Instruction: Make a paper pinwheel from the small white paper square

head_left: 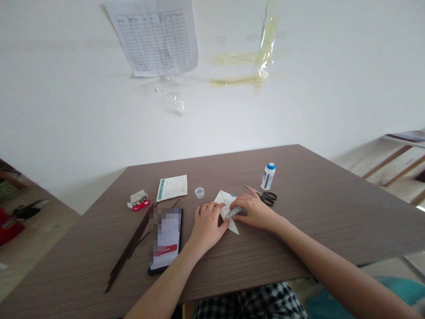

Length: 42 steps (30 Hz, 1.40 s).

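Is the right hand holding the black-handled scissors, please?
No, the right hand is on the folded paper; the scissors lie on the table beyond it.

Passable: table (338, 206), right side | Blocking: phone (171, 235) left; scissors (268, 198), bottle (268, 178) (upright) ahead

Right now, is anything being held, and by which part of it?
The folded paper: the left hand is at its left side, the right hand at its right.

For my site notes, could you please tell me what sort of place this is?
Probably a craft desk in a plain room: black-handled scissors and a white bottle with a blue cap lie near folded white paper, on a brown wood-grain table.
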{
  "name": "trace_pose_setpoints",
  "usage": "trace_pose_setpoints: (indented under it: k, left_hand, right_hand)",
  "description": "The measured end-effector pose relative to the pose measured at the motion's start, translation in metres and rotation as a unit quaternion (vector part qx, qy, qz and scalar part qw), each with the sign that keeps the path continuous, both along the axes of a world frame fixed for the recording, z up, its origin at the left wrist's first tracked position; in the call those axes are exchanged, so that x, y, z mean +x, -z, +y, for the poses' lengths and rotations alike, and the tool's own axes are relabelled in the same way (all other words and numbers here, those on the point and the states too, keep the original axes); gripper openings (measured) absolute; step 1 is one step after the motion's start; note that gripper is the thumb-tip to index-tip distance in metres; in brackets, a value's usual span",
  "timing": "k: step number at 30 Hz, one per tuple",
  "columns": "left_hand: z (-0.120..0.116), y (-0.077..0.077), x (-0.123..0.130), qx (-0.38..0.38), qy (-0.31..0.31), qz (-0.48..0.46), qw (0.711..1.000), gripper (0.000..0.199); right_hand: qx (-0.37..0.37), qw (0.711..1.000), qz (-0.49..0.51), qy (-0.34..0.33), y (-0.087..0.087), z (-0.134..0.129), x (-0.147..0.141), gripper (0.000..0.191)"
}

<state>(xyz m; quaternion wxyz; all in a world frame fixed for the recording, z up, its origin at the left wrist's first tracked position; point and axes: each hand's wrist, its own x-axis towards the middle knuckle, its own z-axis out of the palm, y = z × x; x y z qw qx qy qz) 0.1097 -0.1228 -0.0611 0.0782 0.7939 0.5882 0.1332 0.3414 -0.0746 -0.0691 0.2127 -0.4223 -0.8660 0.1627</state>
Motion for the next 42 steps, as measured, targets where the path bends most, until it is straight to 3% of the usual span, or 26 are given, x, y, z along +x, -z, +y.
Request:
trace_pose_setpoints:
  k: [4,11,32,42]
  left_hand:
    - [-0.001,-0.001,-0.001,0.0,-0.001,-0.003,1.0,0.043]
    - [-0.002,-0.002,-0.001,0.004,-0.003,-0.007,1.0,0.044]
    - [-0.001,-0.002,-0.001,-0.002,0.002,0.004,1.0,0.043]
    - [-0.001,-0.001,-0.001,0.01,0.014,0.004,1.0,0.031]
  right_hand:
    - [0.007,1.0,-0.01,-0.005,0.0,-0.002,0.0,0.031]
    - [0.023,0.999,-0.03,-0.013,0.005,0.0,0.0,0.022]
    - [0.002,0.999,-0.034,0.007,0.002,-0.002,-0.002,0.02]
    - [-0.015,1.0,-0.013,0.011,0.013,0.002,0.002,0.024]
